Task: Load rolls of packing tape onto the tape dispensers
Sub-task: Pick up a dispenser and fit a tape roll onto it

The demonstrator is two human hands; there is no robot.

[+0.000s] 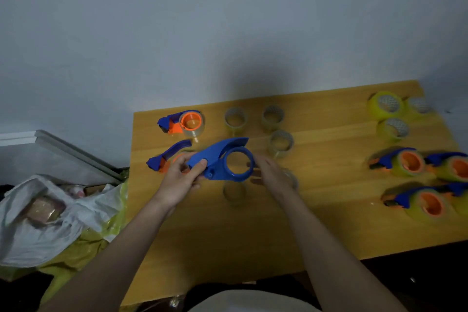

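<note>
Head view: left hand (181, 180) grips blue dispenser (222, 159); right hand (272, 175) open; white bag (38, 233) holds wrapped rolls (45, 209).

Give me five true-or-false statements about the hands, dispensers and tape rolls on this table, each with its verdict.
1. The left hand holds the blue dispenser shell. True.
2. The shell's ring already carries a tape roll. False: it is empty.
3. The right hand grips a roll. False: its fingers are straight, holding nothing.
4. Loaded dispensers lie at the table's right side. True.
5. All loose rolls are stacked. False: the clear rolls sit apart.
</note>
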